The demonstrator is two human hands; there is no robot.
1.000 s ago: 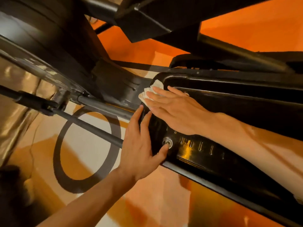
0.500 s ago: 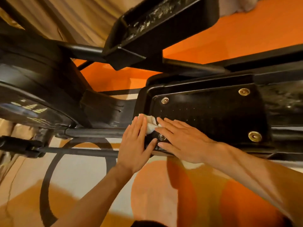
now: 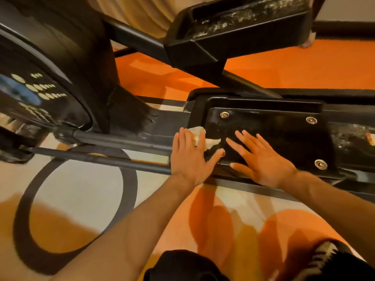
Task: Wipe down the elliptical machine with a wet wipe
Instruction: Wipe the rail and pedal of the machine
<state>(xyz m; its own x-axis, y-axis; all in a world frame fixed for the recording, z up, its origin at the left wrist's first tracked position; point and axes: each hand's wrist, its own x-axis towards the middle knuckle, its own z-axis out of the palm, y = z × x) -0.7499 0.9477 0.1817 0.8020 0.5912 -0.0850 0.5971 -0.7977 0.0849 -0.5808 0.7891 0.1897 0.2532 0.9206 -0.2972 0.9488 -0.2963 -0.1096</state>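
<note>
Grips: two bare hands, both laid on the near pedal.
Left grip (image 3: 190,157): released, fingers straight and held together, pressed flat on the wet wipe at the pedal's left end; thumb stretched out to the right.
Right grip (image 3: 261,159): released, grasping nothing; fingers spread, palm flat on the pedal plate, close beside the left grip but apart from it.
Wet wipe (image 3: 212,142): one, white and crumpled, pinned under the left fingers on the pedal's left rim; visible past the fingertips and between forefinger and thumb.
Near pedal (image 3: 274,134): one, black and glossy.
Bolts (image 3: 311,120): four, brass-coloured, on the near pedal; three in full view, the fourth partly hidden at the left thumb tip.
Far pedal (image 3: 233,31): one, black, raised beyond the near one, with whitish flecks in its tray.
Flywheel housing (image 3: 60,67): one, black, at the left, with pale printed marks.
Bars (image 3: 121,139): two, dark, running from the housing toward the near pedal.
Floor (image 3: 294,67): orange, with one dark ring (image 3: 130,179) on a pale patch at lower left.
</note>
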